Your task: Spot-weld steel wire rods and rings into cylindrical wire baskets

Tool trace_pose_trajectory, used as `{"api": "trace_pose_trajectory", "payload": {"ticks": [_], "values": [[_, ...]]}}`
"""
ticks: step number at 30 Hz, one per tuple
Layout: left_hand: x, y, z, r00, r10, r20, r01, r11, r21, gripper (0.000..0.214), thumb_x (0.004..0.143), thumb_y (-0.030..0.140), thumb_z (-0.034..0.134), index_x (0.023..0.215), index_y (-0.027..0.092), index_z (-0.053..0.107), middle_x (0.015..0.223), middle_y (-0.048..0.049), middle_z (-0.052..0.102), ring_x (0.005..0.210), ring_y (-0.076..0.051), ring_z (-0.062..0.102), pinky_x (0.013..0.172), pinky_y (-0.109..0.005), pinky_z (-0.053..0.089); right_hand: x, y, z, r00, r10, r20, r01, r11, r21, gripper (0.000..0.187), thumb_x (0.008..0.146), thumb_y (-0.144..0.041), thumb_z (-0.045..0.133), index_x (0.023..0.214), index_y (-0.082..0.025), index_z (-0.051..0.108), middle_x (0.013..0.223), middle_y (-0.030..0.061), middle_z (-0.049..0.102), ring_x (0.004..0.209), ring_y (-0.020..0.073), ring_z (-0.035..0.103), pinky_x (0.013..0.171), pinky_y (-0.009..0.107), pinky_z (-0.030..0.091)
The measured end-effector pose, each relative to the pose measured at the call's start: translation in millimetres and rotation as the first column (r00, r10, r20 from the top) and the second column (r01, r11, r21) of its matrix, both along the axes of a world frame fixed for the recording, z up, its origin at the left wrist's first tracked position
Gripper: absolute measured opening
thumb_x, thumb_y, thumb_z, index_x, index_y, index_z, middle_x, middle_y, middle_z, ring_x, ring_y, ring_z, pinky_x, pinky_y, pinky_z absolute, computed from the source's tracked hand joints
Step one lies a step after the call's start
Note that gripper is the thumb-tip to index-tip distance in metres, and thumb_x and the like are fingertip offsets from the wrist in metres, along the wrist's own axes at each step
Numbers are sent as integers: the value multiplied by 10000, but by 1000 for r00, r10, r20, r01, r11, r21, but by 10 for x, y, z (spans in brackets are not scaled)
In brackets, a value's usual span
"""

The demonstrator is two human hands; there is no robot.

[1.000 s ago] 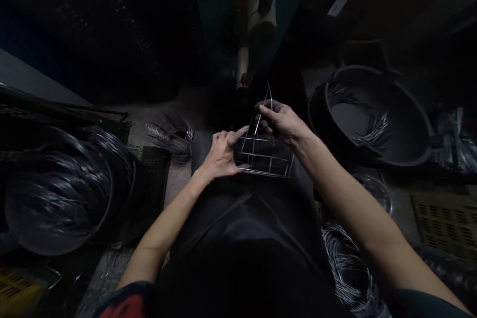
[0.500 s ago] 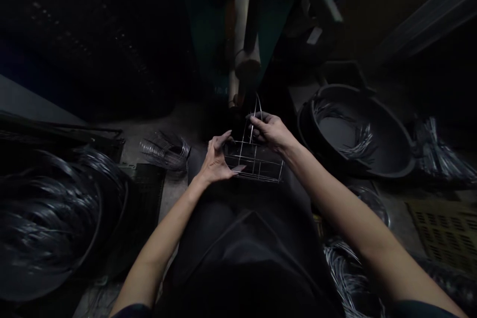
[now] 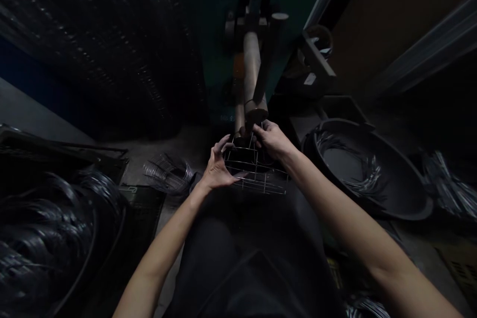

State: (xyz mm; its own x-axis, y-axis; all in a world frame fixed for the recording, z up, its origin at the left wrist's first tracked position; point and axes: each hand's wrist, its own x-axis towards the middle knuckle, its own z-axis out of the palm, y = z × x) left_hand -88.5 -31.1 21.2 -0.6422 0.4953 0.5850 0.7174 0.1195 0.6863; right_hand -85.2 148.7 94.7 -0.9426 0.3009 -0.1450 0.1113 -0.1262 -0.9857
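Observation:
My left hand point(image 3: 218, 166) grips the left end of a wire basket frame point(image 3: 257, 179), thumb below and fingers above. The frame is made of thin shiny rods and sits over my lap. At its far side my right hand point(image 3: 271, 139) is closed in a pinch on a thin wire point(image 3: 251, 140) that stands up from the frame. The right fingertips are close under the blunt end of a thick metal cylinder point(image 3: 256, 107) on a machine. A thinner rod point(image 3: 239, 117) of the machine points down just left of it. Where the wire meets the machine is dark.
A dark round basin point(image 3: 376, 169) with bent wires stands at right, with a wire bundle point(image 3: 452, 184) beyond it. Many curved wires point(image 3: 55, 228) fill a container at left. A small wire coil point(image 3: 169, 171) lies left of my hand. Dark sheeting point(image 3: 104, 35) hangs at upper left.
The view has tilted up, showing more of the machine. Both hands and the wire frame have moved closer to the cylinder's end, and the upright wire now reaches beneath it.

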Motion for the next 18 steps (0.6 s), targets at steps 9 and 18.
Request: {"api": "trace_pose_trajectory", "payload": {"ticks": [9,18], "values": [[-172,-14,-4,1000,-25,-13,25,1000,-12,1145,610,475,814,1424,294,29,1326,-181,470,1074,-279,591,954,-540,436,-127,-2,-43,1000,-3,-19,4,999,50,310,698,-354,745,712,-200,476,437,-77,483,357,57,390,342,184,302],[-284,-8,65,999,-30,24,30,999,-25,1159,568,449,841,1446,296,99,1240,-131,511,1057,-286,585,915,-505,465,-250,69,-131,999,1,-44,4,994,108,389,675,-429,743,668,-224,412,432,-86,432,366,62,390,351,188,303]]}}
